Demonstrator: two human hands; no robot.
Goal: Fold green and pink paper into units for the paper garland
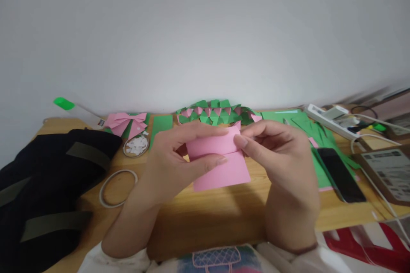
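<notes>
A pink sheet of paper [224, 175] is held up over the wooden table, its upper part folded over. My left hand [179, 158] grips it from the left, thumb in front along the fold and fingers behind the top edge. At the upper right corner my right hand [278, 145] pinches the paper between thumb and forefinger. Behind the hands stands a curved piece of green and pink folded paper [214, 111]. A pink paper bow [124, 123] lies at the back left, beside a green paper piece [162, 124].
Left: black cloth [92, 170], a dish of white scraps [136, 145] and a white ring [103, 192]. Right: green sheets [301, 126], a phone [341, 175], a power strip [333, 123] with cables and a labelled box [389, 170]. A wall rises behind the table [205, 222].
</notes>
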